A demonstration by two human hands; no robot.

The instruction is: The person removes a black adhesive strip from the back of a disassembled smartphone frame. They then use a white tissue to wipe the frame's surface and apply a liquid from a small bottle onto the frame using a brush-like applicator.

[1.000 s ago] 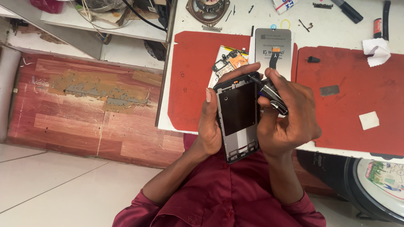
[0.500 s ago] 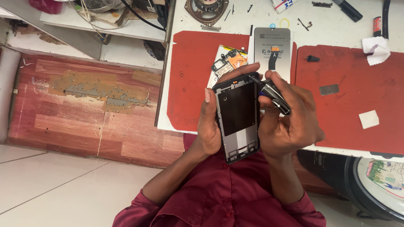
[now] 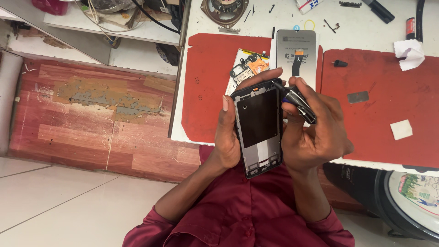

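Left hand (image 3: 227,137) cradles frame (image 3: 259,128), fingers wrapped round its edges; right hand (image 3: 315,132) pinches tube (image 3: 297,99), tip at 1 o'clock corner. Best squeezed lightly, kept along the edge.

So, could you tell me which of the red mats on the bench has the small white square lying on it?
The right-hand red mat: the white square lies on it, near the grey patch. The left mat carries neither.

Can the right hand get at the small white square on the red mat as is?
Probably not at once: the right hand is occupied gripping a dark tube at the phone frame. The path to the white square looks clear otherwise.
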